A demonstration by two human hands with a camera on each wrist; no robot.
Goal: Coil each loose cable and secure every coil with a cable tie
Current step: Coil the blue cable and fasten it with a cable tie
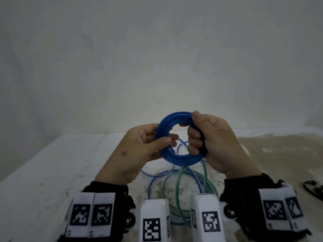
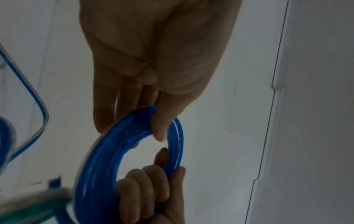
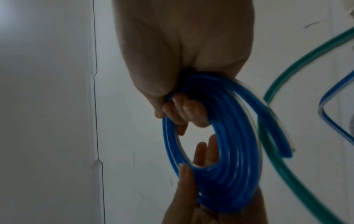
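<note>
blue coil (image 1: 176, 154) gripped by right hand (image 1: 215, 142) and pinched by left hand (image 1: 138, 147) above desk (image 1: 52, 172); coiling apparently done, tie needed next.

White counter with loose tubing

The white, scuffed counter (image 1: 52, 172) carries brownish stains toward 3 o'clock; near its 6 o'clock edge lie loose loops of thin blue tubing (image 1: 152, 182) and green tubing (image 1: 176, 194), overlapping each other, and a small black looped item (image 1: 312, 188) sits at 4 o'clock.
</note>
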